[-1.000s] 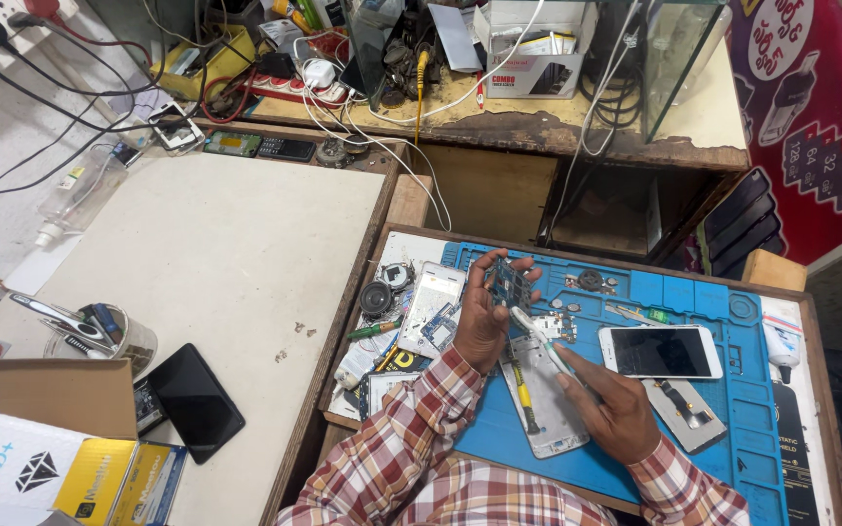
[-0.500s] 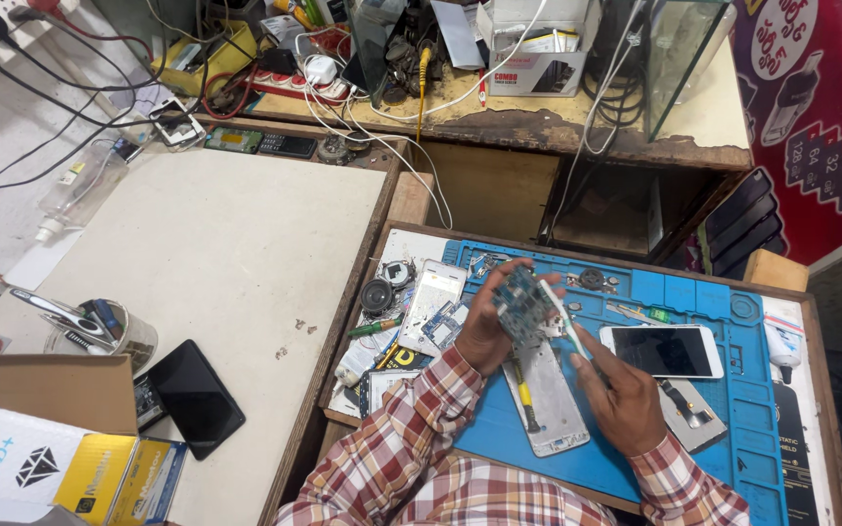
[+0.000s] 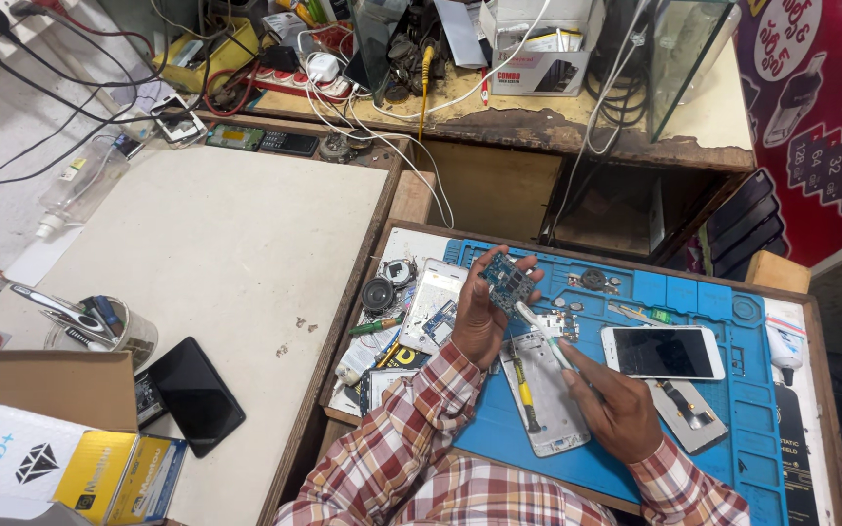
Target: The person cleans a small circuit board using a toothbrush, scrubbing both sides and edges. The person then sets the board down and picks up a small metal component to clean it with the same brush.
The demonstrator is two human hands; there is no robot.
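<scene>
Left hand (image 3: 477,326) is seen in the head view raised above the blue mat (image 3: 733,390), its fingers clamped on a small blue circuit board (image 3: 510,281) that is held upright at the fingertips. Right hand (image 3: 619,407) is closed around a white tool (image 3: 545,336), gripped like a pen, with the tip angled up toward the lower edge of the board; whether tip and board touch cannot be told. Both wrists are covered by plaid sleeves.

Directly below the two hands, an opened phone frame (image 3: 545,394) is laid flat on the mat, and a yellow-handled screwdriver (image 3: 526,397) is rested on its left side. Just right of the right hand, a white phone (image 3: 663,352) is laid face up, with a grey plate (image 3: 694,417) below it. Left of the left hand, a white panel (image 3: 431,302), a round speaker (image 3: 378,293) and a green pen (image 3: 374,326) are placed at the counter's edge. Far to the left, on the pale counter (image 3: 216,244), a black phone (image 3: 195,394) is laid near a cardboard box (image 3: 65,385) and a cup of tools (image 3: 99,326).
</scene>
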